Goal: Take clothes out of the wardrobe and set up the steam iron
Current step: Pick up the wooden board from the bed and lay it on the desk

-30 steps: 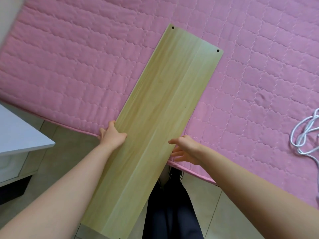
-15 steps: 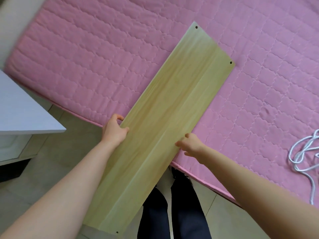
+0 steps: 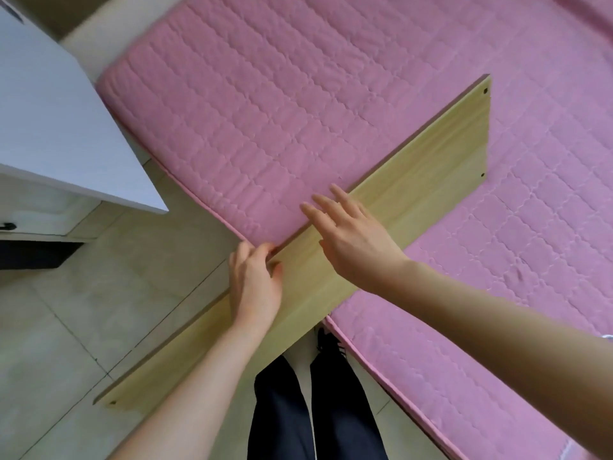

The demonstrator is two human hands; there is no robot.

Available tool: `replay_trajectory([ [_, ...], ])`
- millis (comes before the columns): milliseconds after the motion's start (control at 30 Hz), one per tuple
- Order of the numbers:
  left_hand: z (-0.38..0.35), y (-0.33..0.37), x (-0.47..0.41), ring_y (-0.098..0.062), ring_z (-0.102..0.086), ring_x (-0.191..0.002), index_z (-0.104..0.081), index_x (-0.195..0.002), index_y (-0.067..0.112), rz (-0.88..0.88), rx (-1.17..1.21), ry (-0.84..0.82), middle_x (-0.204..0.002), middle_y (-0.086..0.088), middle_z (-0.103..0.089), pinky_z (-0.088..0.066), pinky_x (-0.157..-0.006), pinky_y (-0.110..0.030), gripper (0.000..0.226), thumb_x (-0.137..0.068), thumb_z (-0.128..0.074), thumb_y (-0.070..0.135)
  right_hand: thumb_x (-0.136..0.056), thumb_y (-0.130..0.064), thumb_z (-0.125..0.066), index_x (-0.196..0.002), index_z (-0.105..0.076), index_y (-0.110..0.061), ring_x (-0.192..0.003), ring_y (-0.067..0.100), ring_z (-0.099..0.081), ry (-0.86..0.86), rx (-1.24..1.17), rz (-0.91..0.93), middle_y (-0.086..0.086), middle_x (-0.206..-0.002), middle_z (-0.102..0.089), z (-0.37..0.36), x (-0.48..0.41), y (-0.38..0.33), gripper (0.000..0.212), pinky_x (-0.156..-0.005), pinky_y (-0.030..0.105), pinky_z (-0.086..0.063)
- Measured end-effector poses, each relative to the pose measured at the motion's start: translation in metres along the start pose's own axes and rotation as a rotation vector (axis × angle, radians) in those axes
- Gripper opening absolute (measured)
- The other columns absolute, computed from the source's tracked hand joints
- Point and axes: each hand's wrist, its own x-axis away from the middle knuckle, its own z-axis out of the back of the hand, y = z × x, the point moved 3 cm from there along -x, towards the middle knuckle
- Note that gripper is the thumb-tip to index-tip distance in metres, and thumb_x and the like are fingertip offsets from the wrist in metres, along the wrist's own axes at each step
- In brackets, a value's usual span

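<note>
My left hand [image 3: 255, 283] grips the wooden board [image 3: 431, 167] on the pink mattress [image 3: 298, 111]; my right hand [image 3: 353, 239] is spread wide

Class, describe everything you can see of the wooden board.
The wooden board is a long, pale panel with wood grain and small dark holes near its corners. It runs diagonally, far end on the pink mattress, near end overhanging the tiled floor. The left hand grips its long edge; the right hand, fingers straight, lies over its middle.
</note>
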Motion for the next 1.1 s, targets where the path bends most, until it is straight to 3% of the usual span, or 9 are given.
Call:
replay_trajectory([
  [167,0.000,0.013,0.034,-0.022,-0.053,-0.094,-0.063,-0.110,0.015,-0.084,0.013,0.073,-0.103,0.000,-0.062,-0.044,-0.076,-0.033,0.028,-0.083,-0.067,0.008,-0.081,-0.012,-0.068,-0.128,-0.056,-0.011,-0.125,0.041,-0.047,-0.039,0.196,0.227,0.016,-0.123,-0.060,-0.005,0.011,-0.003,0.048,-0.103,0.059,-0.037],
  [300,0.000,0.018,0.050,-0.022,-0.063,-0.088,-0.061,-0.111,0.017,-0.121,0.024,0.041,-0.102,0.001,-0.069,-0.050,-0.074,-0.035,0.030,-0.084,-0.067,0.007,-0.070,-0.006,-0.070,-0.126,-0.054,-0.013,-0.110,0.033,-0.057,-0.056,0.242,0.273,0.011,-0.112,-0.062,0.001,0.028,0.002,0.058,-0.099,0.059,-0.039],
  [467,0.007,0.024,0.062,-0.018,-0.060,-0.091,-0.056,-0.114,0.021,-0.120,-0.030,-0.050,-0.104,0.005,-0.063,-0.038,-0.064,-0.025,0.026,-0.090,-0.061,0.014,-0.066,-0.001,-0.061,-0.116,-0.054,-0.017,-0.088,0.028,-0.054,-0.087,0.298,0.263,0.005,-0.097,-0.056,0.009,0.040,-0.001,0.053,-0.094,0.058,-0.040],
  [567,0.014,0.031,0.073,-0.014,-0.057,-0.093,-0.053,-0.118,0.025,-0.131,-0.099,-0.093,-0.104,0.007,-0.060,-0.032,-0.062,-0.024,0.025,-0.094,-0.056,0.020,-0.060,0.000,-0.062,-0.103,-0.057,-0.016,-0.077,0.026,-0.051,-0.090,0.313,0.262,0.005,-0.089,-0.054,0.018,0.046,-0.002,0.047,-0.086,0.051,-0.046],
  [667,0.021,0.039,0.087,-0.013,-0.056,-0.098,-0.049,-0.117,0.028,-0.153,-0.135,-0.134,-0.105,0.009,-0.058,-0.037,-0.062,-0.028,0.024,-0.095,-0.054,0.021,-0.054,0.002,-0.062,-0.092,-0.056,-0.015,-0.068,0.024,-0.047,-0.131,0.310,0.267,0.003,-0.079,-0.051,0.028,0.057,-0.006,0.042,-0.064,0.036,-0.045],
  [733,0.026,0.044,0.098,-0.014,-0.056,-0.099,-0.048,-0.116,0.029,-0.164,-0.154,-0.140,-0.105,0.009,-0.058,-0.042,-0.063,-0.031,0.025,-0.094,-0.054,0.020,-0.050,0.004,-0.060,-0.087,-0.057,-0.015,-0.065,0.023,-0.046,-0.143,0.313,0.266,0.002,-0.077,-0.050,0.039,0.066,-0.009,0.043,-0.054,0.032,-0.040],
  [833,0.041,0.049,0.115,-0.014,-0.056,-0.099,-0.046,-0.116,0.032,-0.172,-0.191,-0.108,-0.104,0.010,-0.056,-0.040,-0.062,-0.030,0.030,-0.093,-0.055,0.015,-0.046,0.006,-0.062,-0.086,-0.058,-0.015,-0.066,0.024,-0.047,-0.115,0.301,0.271,0.002,-0.077,-0.051,0.058,0.077,-0.016,0.046,-0.050,0.030,-0.037],
  [933,0.072,0.053,0.129,-0.013,-0.055,-0.099,-0.048,-0.115,0.034,-0.181,-0.213,-0.053,-0.103,0.011,-0.056,-0.043,-0.062,-0.031,0.028,-0.093,-0.055,0.017,-0.055,0.004,-0.071,-0.088,-0.058,-0.018,-0.068,0.023,-0.048,-0.096,0.270,0.255,-0.001,-0.080,-0.051,0.079,0.081,-0.031,0.041,-0.050,0.031,-0.038],
  [1100,0.140,0.051,0.147,-0.010,-0.050,-0.102,-0.049,-0.114,0.034,-0.212,-0.215,0.029,-0.106,0.012,-0.055,-0.033,-0.061,-0.029,0.019,-0.096,-0.051,0.028,-0.069,-0.005,-0.077,-0.095,-0.058,-0.025,-0.072,0.019,-0.047,-0.036,0.181,0.233,-0.007,-0.083,-0.048,0.115,0.080,-0.070,0.038,-0.058,0.030,-0.041],
])
